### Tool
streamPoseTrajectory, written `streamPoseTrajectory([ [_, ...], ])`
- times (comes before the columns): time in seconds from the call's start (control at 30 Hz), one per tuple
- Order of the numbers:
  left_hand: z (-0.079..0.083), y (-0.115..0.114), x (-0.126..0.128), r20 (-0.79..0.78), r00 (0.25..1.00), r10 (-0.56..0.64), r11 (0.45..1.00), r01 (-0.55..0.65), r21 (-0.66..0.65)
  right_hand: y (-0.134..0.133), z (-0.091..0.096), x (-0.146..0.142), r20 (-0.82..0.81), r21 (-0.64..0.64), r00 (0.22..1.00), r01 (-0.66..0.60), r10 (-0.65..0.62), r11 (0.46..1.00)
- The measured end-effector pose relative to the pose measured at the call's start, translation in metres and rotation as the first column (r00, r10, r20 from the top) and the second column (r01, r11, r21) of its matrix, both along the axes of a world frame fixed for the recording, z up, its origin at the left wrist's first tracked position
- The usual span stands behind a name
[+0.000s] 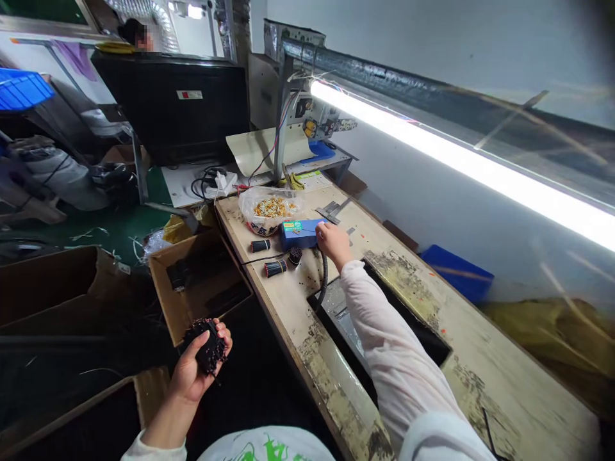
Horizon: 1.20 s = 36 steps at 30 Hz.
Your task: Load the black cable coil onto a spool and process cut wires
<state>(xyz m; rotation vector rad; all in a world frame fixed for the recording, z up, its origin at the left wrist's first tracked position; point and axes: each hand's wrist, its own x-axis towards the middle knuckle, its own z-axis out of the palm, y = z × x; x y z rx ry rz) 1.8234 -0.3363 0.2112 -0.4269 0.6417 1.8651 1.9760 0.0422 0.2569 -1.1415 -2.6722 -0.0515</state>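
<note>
My left hand (199,362) is low in the frame, over a cardboard box, and grips a dense bundle of black wire ends (207,346). My right hand (334,243) is curled over the end of a blue box-shaped unit (298,234) on the wooden workbench (307,326). A black corrugated hose (323,282) runs down from beneath that hand into a dark opening in the bench. Nearby lie two short bundles of black wires (275,267) (260,246), a small black coil (295,255), and a clear plastic bag of brass-coloured parts (270,208).
An open cardboard box (192,288) stands left of the bench. A bench machine (317,118) with cables stands at the far end. A bright fluorescent tube (461,153) runs along the wall. A blue crate (456,274) lies right of the bench. A person (137,35) is behind a black cabinet (168,105).
</note>
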Motion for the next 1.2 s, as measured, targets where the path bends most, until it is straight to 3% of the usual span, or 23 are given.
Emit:
streamPoseTrajectory([
  [0.1,0.0,0.019,-0.005,-0.024,0.996,-0.084,0.996,0.084,-0.005,0.009,0.011,-0.016,-0.027,-0.039,0.999,0.031,-0.032,0.999],
  [0.17,0.001,0.036,-0.008,-0.047,0.988,-0.145,0.989,0.146,0.015,-0.003,0.012,-0.019,-0.203,-0.126,0.976,0.052,-0.077,0.991],
  [0.23,0.002,0.056,-0.012,-0.057,0.975,-0.216,0.975,0.218,0.036,-0.032,0.009,-0.017,-0.437,-0.312,0.889,-0.01,-0.135,0.95],
  [0.3,0.003,0.077,-0.018,-0.066,0.959,-0.275,0.957,0.28,0.076,-0.074,0.003,-0.011,-0.586,-0.539,0.789,-0.208,-0.186,0.816],
  [0.37,0.005,0.096,-0.023,-0.086,0.952,-0.295,0.943,0.304,0.133,-0.121,-0.005,-0.004,-0.597,-0.712,0.762,-0.361,-0.249,0.602],
  [0.4,0.006,0.104,-0.025,-0.093,0.949,-0.301,0.935,0.313,0.164,-0.143,-0.009,-0.001,-0.583,-0.755,0.761,-0.38,-0.283,0.534],
  [0.47,0.008,0.118,-0.026,-0.099,0.941,-0.324,0.915,0.338,0.219,-0.18,-0.019,0.003,-0.553,-0.805,0.749,-0.365,-0.366,0.469],
  [0.53,0.009,0.127,-0.024,-0.082,0.926,-0.369,0.89,0.378,0.257,-0.203,-0.025,0.005,-0.537,-0.822,0.719,-0.328,-0.442,0.465],
  [0.63,0.007,0.136,-0.016,-0.037,0.898,-0.438,0.862,0.431,0.267,-0.221,-0.025,0.007,-0.527,-0.815,0.694,-0.251,-0.49,0.521],
  [0.8,0.001,0.143,0.002,-0.033,0.903,-0.429,0.883,0.427,0.195,-0.241,-0.016,0.009,-0.419,-0.742,0.814,-0.051,-0.403,0.668],
  [0.9,-0.003,0.147,0.013,-0.085,0.91,-0.406,0.896,0.415,0.16,-0.249,-0.022,0.007,-0.366,-0.706,0.849,0.015,-0.382,0.708],
  [1.03,-0.005,0.15,0.027,-0.118,0.915,-0.386,0.903,0.401,0.153,-0.252,-0.027,0.02,-0.369,-0.717,0.838,0.018,-0.402,0.696],
  [1.2,-0.008,0.151,0.041,-0.101,0.925,-0.367,0.911,0.379,0.162,-0.24,-0.008,0.075,-0.411,-0.775,0.818,-0.081,-0.403,0.626],
])
